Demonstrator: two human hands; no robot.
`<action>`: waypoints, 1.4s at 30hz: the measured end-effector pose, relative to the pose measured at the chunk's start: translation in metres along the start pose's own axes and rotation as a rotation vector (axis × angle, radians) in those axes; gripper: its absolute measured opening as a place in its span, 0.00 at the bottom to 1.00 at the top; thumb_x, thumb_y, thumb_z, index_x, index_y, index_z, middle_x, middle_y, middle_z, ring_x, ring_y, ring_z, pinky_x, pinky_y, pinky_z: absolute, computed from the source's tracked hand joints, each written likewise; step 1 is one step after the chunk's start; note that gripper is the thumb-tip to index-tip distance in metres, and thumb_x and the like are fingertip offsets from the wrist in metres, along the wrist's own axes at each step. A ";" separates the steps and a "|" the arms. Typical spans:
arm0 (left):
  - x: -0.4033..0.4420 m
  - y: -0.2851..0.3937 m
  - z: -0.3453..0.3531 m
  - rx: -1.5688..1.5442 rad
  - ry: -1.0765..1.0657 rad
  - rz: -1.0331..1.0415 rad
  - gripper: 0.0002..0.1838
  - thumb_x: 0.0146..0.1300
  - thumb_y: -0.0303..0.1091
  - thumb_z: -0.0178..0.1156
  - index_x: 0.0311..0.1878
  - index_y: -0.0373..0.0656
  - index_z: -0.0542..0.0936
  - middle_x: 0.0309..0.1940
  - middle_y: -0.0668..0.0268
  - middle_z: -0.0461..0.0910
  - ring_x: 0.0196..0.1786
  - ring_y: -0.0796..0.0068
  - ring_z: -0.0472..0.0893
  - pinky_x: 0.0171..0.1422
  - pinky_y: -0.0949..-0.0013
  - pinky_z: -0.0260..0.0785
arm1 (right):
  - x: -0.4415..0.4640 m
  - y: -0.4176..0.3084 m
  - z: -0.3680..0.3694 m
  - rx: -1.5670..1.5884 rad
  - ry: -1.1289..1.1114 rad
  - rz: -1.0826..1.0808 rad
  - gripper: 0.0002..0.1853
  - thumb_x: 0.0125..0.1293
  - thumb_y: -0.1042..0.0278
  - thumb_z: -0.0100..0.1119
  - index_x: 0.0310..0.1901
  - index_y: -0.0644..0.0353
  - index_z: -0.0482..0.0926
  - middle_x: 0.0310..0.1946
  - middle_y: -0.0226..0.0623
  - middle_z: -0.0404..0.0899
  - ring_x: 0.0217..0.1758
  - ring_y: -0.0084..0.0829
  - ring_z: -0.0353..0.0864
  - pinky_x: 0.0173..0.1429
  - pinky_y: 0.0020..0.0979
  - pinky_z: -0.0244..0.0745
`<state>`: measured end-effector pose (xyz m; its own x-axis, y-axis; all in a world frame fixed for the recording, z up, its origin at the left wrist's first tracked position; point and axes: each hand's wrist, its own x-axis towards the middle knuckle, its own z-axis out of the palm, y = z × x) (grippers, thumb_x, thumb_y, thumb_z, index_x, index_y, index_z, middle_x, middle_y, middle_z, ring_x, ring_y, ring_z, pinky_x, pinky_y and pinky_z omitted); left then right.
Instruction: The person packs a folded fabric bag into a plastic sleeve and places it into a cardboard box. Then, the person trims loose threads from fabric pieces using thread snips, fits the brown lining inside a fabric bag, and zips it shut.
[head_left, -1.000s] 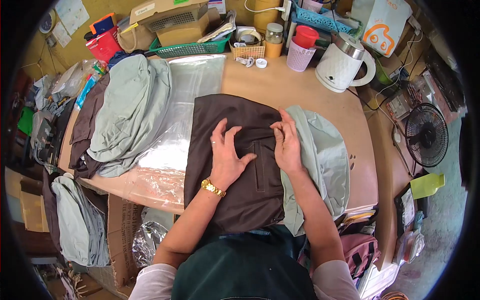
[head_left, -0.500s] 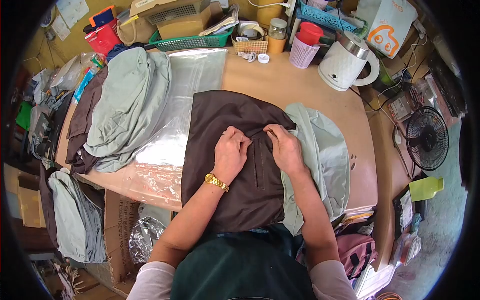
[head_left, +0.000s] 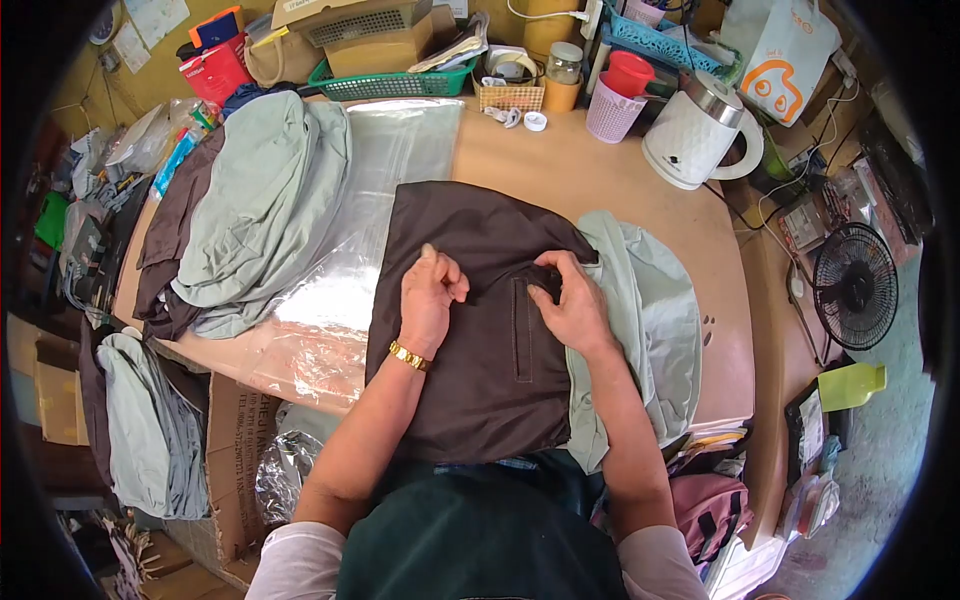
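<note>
In the head view, the brown cloth lies under both sets of fingers, its pocket slit beginning just beside the parted thumb and forefinger of the right hand; the left hand has curled fingers, and whether they pinch anything cannot be told. The cloth looks light, soft and slightly slippery, probably best gripped at the stitching near the right fingertips.

Pale sleeves, a dark-green garment and a gold-coloured wristband are worn.
</note>
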<state>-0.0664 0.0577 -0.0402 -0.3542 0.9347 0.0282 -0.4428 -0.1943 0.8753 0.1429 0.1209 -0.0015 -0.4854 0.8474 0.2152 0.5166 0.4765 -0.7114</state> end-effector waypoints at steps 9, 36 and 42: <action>-0.033 0.024 0.048 1.229 -0.578 0.467 0.36 0.66 0.47 0.58 0.72 0.42 0.62 0.74 0.47 0.55 0.77 0.45 0.53 0.77 0.42 0.41 | 0.012 0.040 0.016 0.396 0.182 0.007 0.24 0.58 0.83 0.55 0.58 0.60 0.71 0.58 0.44 0.76 0.64 0.43 0.74 0.63 0.37 0.70; 0.070 0.065 0.022 1.597 -0.225 0.232 0.21 0.55 0.42 0.69 0.49 0.42 0.79 0.49 0.51 0.77 0.54 0.50 0.76 0.56 0.49 0.67 | -0.011 0.024 -0.071 0.140 -0.309 0.173 0.10 0.66 0.74 0.54 0.47 0.65 0.80 0.49 0.39 0.83 0.51 0.26 0.80 0.58 0.28 0.72; -0.015 0.115 0.087 0.997 -0.304 0.441 0.17 0.52 0.23 0.70 0.44 0.37 0.74 0.35 0.59 0.80 0.42 0.66 0.81 0.50 0.66 0.73 | 0.007 -0.092 -0.065 0.413 0.288 -0.201 0.17 0.66 0.66 0.62 0.52 0.66 0.77 0.43 0.42 0.84 0.50 0.33 0.82 0.57 0.34 0.72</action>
<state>-0.0407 0.0468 0.1024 -0.0415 0.9034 0.4267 0.5733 -0.3283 0.7507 0.1381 0.0978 0.1089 -0.3029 0.8063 0.5080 0.0848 0.5537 -0.8284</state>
